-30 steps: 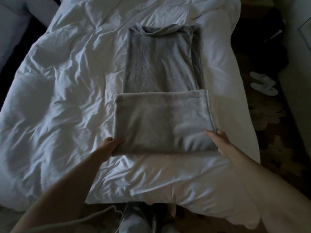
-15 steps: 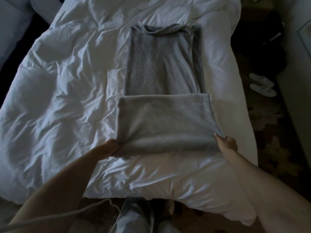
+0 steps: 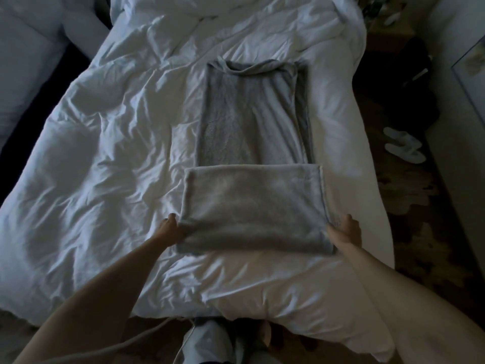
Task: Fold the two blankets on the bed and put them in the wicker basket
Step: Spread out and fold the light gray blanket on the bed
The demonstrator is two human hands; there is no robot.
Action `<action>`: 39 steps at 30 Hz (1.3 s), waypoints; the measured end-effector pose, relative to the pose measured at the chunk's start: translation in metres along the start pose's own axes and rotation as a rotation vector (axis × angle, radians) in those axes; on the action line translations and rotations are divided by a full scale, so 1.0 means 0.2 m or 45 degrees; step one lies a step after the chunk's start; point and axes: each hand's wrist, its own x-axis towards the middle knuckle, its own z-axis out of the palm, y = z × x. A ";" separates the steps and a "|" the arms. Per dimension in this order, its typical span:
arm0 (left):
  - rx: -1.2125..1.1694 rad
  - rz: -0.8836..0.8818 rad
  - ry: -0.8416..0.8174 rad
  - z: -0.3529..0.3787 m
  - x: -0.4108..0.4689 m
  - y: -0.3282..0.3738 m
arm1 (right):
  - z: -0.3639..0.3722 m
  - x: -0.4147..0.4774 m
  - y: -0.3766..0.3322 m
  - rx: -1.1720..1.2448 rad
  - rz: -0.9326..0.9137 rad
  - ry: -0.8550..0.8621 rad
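A grey blanket (image 3: 253,143) lies as a long narrow strip down the middle of the white bed (image 3: 105,166). Its near end is folded over into a thick rectangle (image 3: 252,206). My left hand (image 3: 170,229) grips the left side of that folded part, fingers tucked under the edge. My right hand (image 3: 343,231) holds its right side near the front corner, thumb on top. Only this one blanket shows. No wicker basket is in view.
The white duvet is rumpled, with a pillow (image 3: 29,56) at the far left. A pair of white slippers (image 3: 404,145) lies on the dark patterned floor to the right of the bed. My legs stand at the bed's foot.
The folded near end has been slid a little further up along the strip. Both hands moved up along its sides and keep their hold.
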 end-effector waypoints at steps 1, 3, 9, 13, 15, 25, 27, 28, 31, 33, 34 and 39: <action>0.014 0.014 0.027 -0.02 0.03 0.02 | -0.02 0.02 -0.03 -0.033 -0.055 0.033; 0.051 0.057 0.065 -0.07 0.11 0.08 | -0.04 0.07 -0.11 -0.108 -0.147 0.064; 0.235 0.339 0.178 -0.21 0.50 0.32 | 0.01 0.39 -0.45 -0.338 -0.440 0.090; 0.483 0.469 0.109 -0.26 0.79 0.44 | 0.09 0.65 -0.63 -0.562 -0.648 0.036; 0.555 0.507 0.034 -0.26 0.90 0.47 | 0.13 0.75 -0.68 -0.612 -0.721 -0.049; 0.230 0.643 -0.096 -0.29 1.10 0.60 | 0.14 1.03 -0.77 -0.220 -0.185 0.146; 0.170 0.652 -0.029 -0.29 1.11 0.61 | 0.11 1.07 -0.74 -0.194 -0.153 0.164; 0.181 0.634 -0.049 -0.29 1.12 0.61 | 0.11 1.07 -0.73 -0.152 -0.138 0.151; 0.237 0.478 -0.160 -0.27 1.11 0.57 | 0.11 1.03 -0.73 0.016 -0.119 0.104; 0.271 0.432 -0.159 -0.28 1.11 0.55 | 0.09 0.98 -0.67 0.152 -0.093 0.093; 0.303 0.431 -0.156 -0.28 1.10 0.54 | 0.08 0.95 -0.63 0.209 -0.083 0.065; 0.498 0.386 0.032 -0.33 1.05 0.47 | 0.10 0.88 -0.50 0.235 -0.206 0.051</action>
